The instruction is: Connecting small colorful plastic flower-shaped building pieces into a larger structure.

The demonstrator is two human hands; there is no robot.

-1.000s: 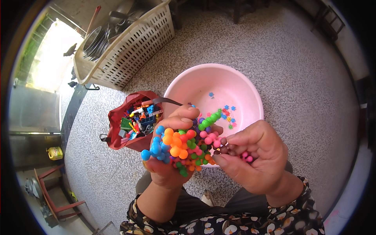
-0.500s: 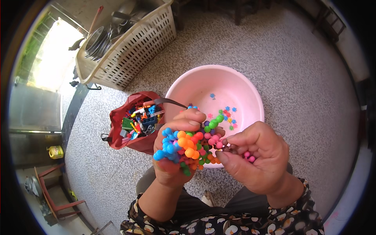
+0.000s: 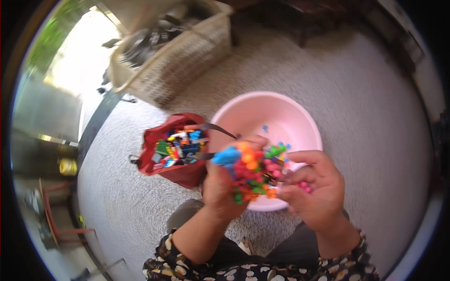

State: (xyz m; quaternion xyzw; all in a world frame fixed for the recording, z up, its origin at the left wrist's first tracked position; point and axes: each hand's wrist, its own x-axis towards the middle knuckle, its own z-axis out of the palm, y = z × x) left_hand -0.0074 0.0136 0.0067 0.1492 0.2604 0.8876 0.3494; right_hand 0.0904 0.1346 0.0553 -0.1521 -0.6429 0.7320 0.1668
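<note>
My left hand (image 3: 218, 189) is closed around a bumpy cluster of small ball-jointed plastic toy pieces (image 3: 251, 171) in blue, orange, red and green. The fingers of my right hand (image 3: 321, 189) pinch a few pieces at the cluster's right side, and pink balls (image 3: 305, 186) show among them. Motion blurs the pieces, so whether those in my right hand are joined to the cluster cannot be told. Both hands are over the near part of a pink basin (image 3: 317, 136). Several small flower-shaped pieces lie inside it, partly hidden by my hands.
A red bag (image 3: 185, 177) full of mixed toy bricks stands left of the basin, its dark strap reaching toward the rim. Farther back is a cream slatted basket (image 3: 187, 68) of metal kitchenware. A wooden chair frame (image 3: 54, 215) and a yellow container (image 3: 68, 166) are at far left.
The view has shifted, so the basin, bag and basket appear farther right and lower. The cluster and my left hand have moved right, closer to my right hand. Both hands keep their grip.
</note>
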